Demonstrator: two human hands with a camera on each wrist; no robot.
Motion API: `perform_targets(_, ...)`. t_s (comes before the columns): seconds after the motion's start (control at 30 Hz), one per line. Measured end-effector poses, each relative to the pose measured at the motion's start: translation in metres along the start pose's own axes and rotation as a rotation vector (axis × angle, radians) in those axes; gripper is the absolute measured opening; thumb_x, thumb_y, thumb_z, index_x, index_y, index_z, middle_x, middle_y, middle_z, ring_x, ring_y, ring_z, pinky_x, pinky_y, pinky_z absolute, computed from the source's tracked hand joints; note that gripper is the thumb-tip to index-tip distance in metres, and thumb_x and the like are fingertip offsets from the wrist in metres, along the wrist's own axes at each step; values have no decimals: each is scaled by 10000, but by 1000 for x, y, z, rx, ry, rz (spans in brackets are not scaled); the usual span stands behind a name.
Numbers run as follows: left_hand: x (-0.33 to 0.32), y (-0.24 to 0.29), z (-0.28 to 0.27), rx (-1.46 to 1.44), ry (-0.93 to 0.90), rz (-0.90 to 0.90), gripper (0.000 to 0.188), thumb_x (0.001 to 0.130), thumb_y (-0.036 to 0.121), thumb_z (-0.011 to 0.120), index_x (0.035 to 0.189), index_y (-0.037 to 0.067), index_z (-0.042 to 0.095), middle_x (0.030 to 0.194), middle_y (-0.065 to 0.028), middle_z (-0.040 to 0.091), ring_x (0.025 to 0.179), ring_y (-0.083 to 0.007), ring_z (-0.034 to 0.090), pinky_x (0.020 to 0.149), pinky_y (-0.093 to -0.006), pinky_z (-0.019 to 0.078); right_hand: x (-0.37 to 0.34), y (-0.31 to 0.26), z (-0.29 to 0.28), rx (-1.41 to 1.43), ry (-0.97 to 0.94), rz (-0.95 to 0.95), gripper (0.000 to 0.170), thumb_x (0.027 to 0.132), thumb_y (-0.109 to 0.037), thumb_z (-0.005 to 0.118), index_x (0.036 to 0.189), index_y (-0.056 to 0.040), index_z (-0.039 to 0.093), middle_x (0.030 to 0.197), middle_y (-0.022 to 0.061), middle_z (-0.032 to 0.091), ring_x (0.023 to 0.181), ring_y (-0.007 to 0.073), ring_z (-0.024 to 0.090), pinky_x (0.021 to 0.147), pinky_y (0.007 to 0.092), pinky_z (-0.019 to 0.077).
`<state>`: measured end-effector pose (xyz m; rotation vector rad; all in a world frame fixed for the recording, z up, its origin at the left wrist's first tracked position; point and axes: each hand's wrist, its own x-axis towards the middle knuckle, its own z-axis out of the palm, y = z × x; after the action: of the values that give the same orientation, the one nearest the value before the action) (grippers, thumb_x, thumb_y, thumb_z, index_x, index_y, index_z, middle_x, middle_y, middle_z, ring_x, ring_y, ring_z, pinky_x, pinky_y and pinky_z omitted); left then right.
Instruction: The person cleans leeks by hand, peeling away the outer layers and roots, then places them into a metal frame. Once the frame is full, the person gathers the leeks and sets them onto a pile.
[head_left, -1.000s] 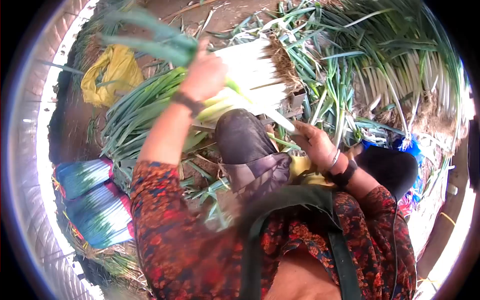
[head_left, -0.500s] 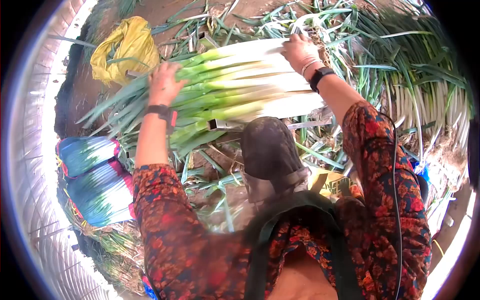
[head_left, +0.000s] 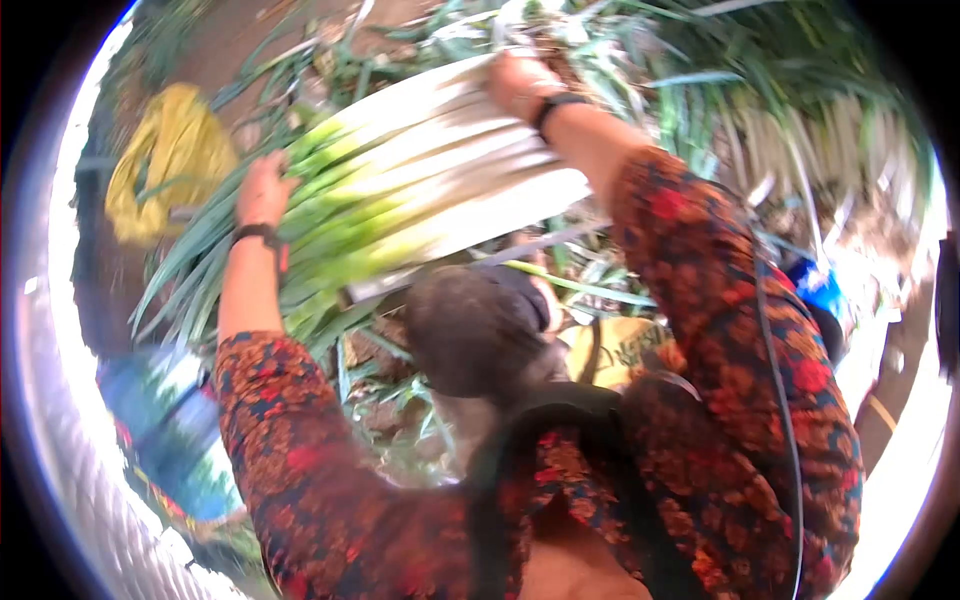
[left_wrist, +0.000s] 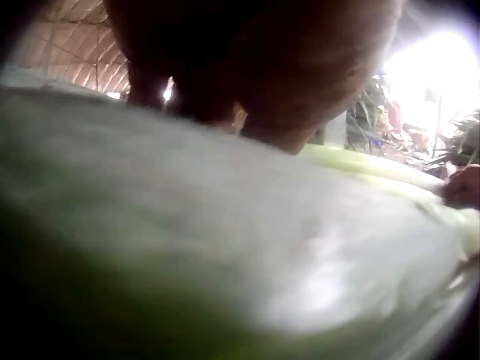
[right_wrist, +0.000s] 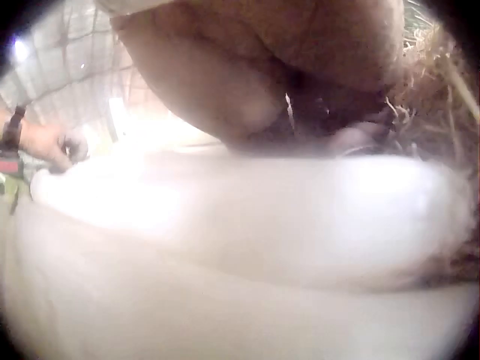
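Observation:
A wide row of leeks (head_left: 400, 165) lies side by side, white ends right and green leaves left. My left hand (head_left: 265, 192) rests on the leaves with the thumb apart from the fingers. In the left wrist view that hand (left_wrist: 262, 67) reaches down behind a blurred stalk (left_wrist: 225, 217). At the far edge of the row, near the roots, my right hand (head_left: 522, 85) touches the white ends. The right wrist view has that hand (right_wrist: 262, 67) behind a thick white stalk (right_wrist: 262, 217), its fingertips partly hidden.
A yellow sack (head_left: 175, 165) lies at the left, above blue-green netted bundles (head_left: 175, 430). More leeks (head_left: 830, 150) with roots are heaped at the right. A dark-clad knee (head_left: 465, 330) is at the row's near edge, with a metal bar (head_left: 540, 243) beside it.
A second ago my hands held one leek above the row; they then moved to the row's leaves and white ends. Since the last earlier frame, hands and row appear shifted left in the head view.

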<state>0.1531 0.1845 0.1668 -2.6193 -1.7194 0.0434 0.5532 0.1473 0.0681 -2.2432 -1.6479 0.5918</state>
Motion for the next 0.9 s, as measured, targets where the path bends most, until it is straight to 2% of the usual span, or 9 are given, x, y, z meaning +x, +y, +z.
perform_targets(0.1,-1,2,-7,-31,-130,-61,422,717,143,750,1083,8,591,1033,-220,638,987,-385,595,840,-439,473,-11,3,-5,-418,-44,-437,292,864,-230,536,984,-10,687,914,197,681,891,320,672,735,433,552)
perform_targets(0.2,-3,8,-27,90,-351,-131,455,730,129,737,1141,-2,593,1067,-224,642,1003,-354,617,845,-389,488,-85,23,-54,309,84,-457,284,870,-284,622,1079,-99,674,966,125,693,872,278,663,817,373,519)
perform_targets(0.27,-5,-10,-37,-157,-398,-105,491,746,147,734,1181,-18,579,1099,-225,641,1040,-323,619,892,-366,477,-134,52,-94,632,141,-386,300,899,-258,608,1135,-77,649,980,110,696,863,208,663,787,327,525)
perform_targets(0.43,-20,160,-100,-714,-30,37,395,847,110,672,1216,9,576,1216,-160,604,1105,-235,581,944,-353,446,-196,244,-79,1256,340,450,320,916,-265,610,1135,-32,625,861,51,650,738,136,613,664,269,518)
perform_targets(0.47,-31,218,-113,-788,-15,68,365,857,96,664,1208,31,587,1227,-130,601,1110,-211,574,940,-348,445,-215,289,-66,1022,241,666,277,890,-247,625,1066,-35,651,871,83,664,742,177,639,669,297,527)
perform_targets(0.53,-42,294,-110,-704,32,265,343,840,88,685,1174,72,610,1164,-79,627,1080,-178,578,919,-335,451,-252,371,-3,-424,-204,349,198,836,-203,586,953,-87,696,961,156,685,857,284,680,686,381,553)
perform_targets(0.6,-51,361,-98,-744,-97,426,334,853,98,666,1183,86,616,1172,-66,619,1115,-176,557,947,-328,437,-299,393,52,-504,-539,382,220,832,-227,606,993,-111,702,970,154,686,907,269,681,734,391,554)
perform_targets(0.77,-46,449,-48,-665,-210,650,293,806,119,705,1079,32,642,1068,-123,618,987,-244,596,886,-313,456,-339,381,128,250,-260,1062,623,705,-478,716,1122,-21,644,1080,215,656,1014,345,635,886,392,487)
perform_targets(0.9,-28,451,-35,-679,-241,541,285,824,153,691,1068,16,638,1022,-142,625,957,-251,606,836,-334,475,-322,375,115,321,-153,986,553,738,-429,675,1084,1,644,1047,219,664,1015,360,627,884,406,479)
